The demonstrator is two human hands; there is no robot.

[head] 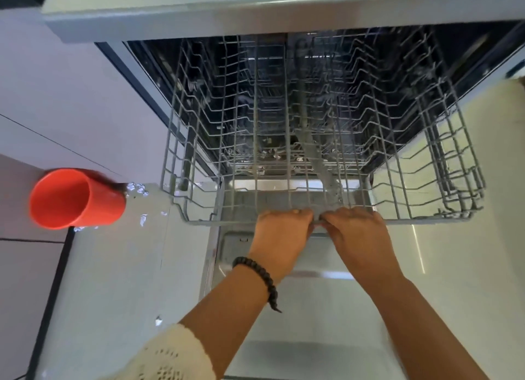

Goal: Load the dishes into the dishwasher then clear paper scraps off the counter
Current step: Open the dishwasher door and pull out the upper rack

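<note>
Two hands, left hand (pixel 281 232) and right hand (pixel 355 232), gripped empty rack (pixel 321 118) front rail, red cup (pixel 75 199) and paper scraps (pixel 139 189) lay left, no writing legible.

Bare wire rack (pixel 321 141) open from above; orange cup (pixel 74 198) stands well left

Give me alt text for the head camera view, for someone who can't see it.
Both hands, left hand and right hand, grip the front rail of an empty wire dishwasher rack pulled out over the open door. A red cup and paper scraps sit at left.
</note>
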